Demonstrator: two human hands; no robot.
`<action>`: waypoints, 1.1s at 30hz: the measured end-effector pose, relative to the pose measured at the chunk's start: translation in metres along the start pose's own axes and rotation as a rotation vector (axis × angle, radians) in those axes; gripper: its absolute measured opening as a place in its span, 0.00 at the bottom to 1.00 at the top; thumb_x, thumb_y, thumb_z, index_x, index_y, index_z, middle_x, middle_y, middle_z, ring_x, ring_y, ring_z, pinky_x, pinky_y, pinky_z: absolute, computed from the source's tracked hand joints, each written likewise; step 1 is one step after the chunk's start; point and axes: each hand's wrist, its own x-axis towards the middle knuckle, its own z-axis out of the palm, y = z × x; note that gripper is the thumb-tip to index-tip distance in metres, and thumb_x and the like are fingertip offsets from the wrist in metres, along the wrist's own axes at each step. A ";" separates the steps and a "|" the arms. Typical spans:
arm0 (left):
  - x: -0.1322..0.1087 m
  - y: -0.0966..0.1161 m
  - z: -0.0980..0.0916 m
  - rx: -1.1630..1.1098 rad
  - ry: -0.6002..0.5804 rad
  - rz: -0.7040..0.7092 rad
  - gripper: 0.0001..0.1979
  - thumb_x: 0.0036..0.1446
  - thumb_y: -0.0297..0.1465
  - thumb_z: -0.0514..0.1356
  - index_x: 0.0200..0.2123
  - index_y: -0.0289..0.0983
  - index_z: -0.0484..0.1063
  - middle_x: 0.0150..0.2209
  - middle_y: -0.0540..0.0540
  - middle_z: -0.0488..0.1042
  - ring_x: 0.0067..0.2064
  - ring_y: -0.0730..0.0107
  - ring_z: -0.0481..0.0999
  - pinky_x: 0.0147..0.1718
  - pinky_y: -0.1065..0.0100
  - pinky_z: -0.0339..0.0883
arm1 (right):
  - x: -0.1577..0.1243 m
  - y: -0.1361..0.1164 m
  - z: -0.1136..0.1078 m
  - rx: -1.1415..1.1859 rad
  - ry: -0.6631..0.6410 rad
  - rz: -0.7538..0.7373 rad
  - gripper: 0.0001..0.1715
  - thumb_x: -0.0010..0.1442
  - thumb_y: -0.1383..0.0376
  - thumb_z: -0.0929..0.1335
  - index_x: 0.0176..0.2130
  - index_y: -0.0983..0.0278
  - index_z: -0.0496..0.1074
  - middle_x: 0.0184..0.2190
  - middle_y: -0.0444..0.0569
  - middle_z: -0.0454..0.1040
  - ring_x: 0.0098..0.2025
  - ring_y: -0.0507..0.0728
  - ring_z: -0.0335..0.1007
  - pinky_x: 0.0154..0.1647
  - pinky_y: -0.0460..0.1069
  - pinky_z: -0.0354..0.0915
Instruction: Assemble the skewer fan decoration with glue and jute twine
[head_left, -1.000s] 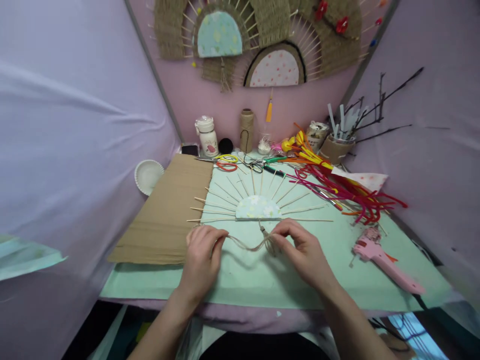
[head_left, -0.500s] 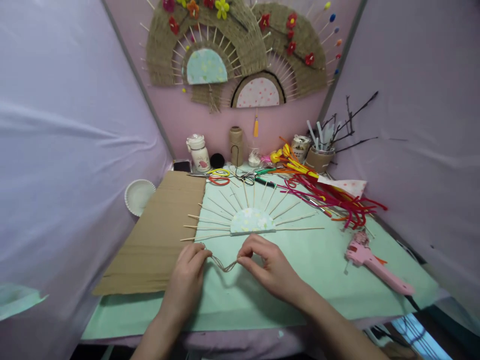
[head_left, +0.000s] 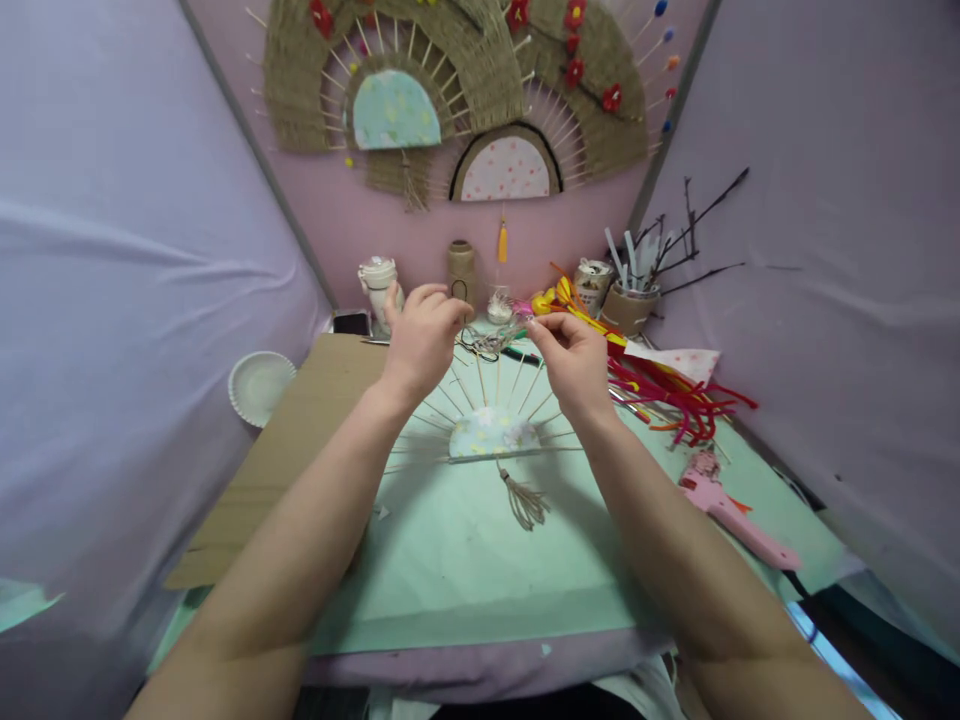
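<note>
My left hand point(head_left: 426, 335) is raised over the far part of the table, its little finger lifted and its other fingers curled together. My right hand point(head_left: 574, 365) is level with it, thumb and forefinger pinched. Thin greyish twine strands point(head_left: 491, 340) stretch loosely between the two hands, blurred by motion. Below them lies a fan frame of thin sticks point(head_left: 480, 380) fixed to a half-round piece of pale floral cloth point(head_left: 491, 435). A beige twine tassel point(head_left: 525, 500) lies at its straight lower edge.
Brown cardboard point(head_left: 277, 460) lies at left, by a white dish point(head_left: 262, 388). Behind stand a white bottle point(head_left: 377, 285), a twine spool point(head_left: 461, 268) and a pot of twigs point(head_left: 628, 308). Red pipe cleaners point(head_left: 675, 395) and a pink glue gun point(head_left: 739, 520) are at right. Finished fans point(head_left: 397, 110) hang behind.
Both hands have moved from the table's near side up and away, past the fan frame. The tassel now shows below the cloth. The view has shifted slightly.
</note>
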 end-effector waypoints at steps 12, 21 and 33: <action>-0.101 0.004 0.034 -0.230 -0.264 -0.325 0.10 0.60 0.26 0.57 0.36 0.40 0.79 0.35 0.44 0.78 0.43 0.60 0.76 0.46 0.58 0.65 | -0.058 -0.001 -0.040 -0.136 -0.107 -0.019 0.06 0.58 0.64 0.70 0.29 0.62 0.74 0.28 0.44 0.73 0.32 0.54 0.68 0.37 0.50 0.64; -0.098 0.044 -0.004 -0.659 -0.305 -0.273 0.23 0.60 0.34 0.59 0.59 0.39 0.66 0.62 0.40 0.67 0.64 0.58 0.63 0.62 0.53 0.54 | -0.060 -0.025 -0.032 -0.250 -0.387 -0.161 0.07 0.59 0.68 0.69 0.28 0.62 0.74 0.27 0.45 0.73 0.32 0.54 0.68 0.35 0.50 0.63; -0.095 0.059 0.004 -0.763 -0.359 -0.336 0.12 0.65 0.36 0.51 0.32 0.38 0.69 0.28 0.50 0.69 0.31 0.70 0.67 0.32 0.68 0.60 | -0.063 -0.021 -0.028 -0.207 -0.331 -0.076 0.07 0.59 0.66 0.70 0.29 0.62 0.75 0.28 0.45 0.74 0.33 0.54 0.70 0.37 0.49 0.65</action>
